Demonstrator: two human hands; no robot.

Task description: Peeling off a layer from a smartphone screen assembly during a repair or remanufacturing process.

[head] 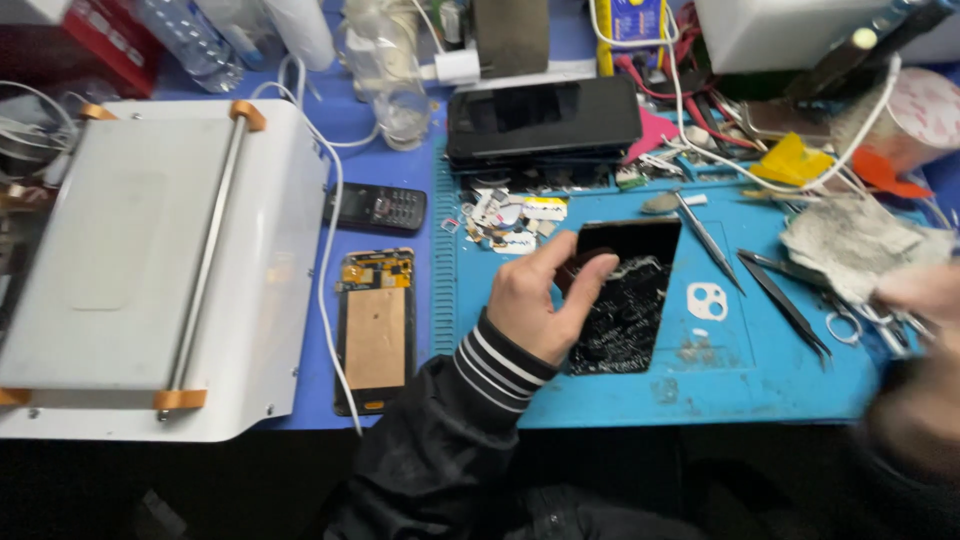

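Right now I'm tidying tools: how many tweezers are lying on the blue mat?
2: a silver pair just right of the cracked phone panel, and a dark pair further right beside the grey cloth. More may hide under clutter.

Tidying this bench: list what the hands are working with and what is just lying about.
In hand: left hand on the cracked phone back; blurred right hand near the grey rag.

Lying about: tweezers, keypad phone, opened phone, white machine.

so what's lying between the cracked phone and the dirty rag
In the head view, tweezers and darker tweezers lie on the blue mat between the cracked phone and rag.
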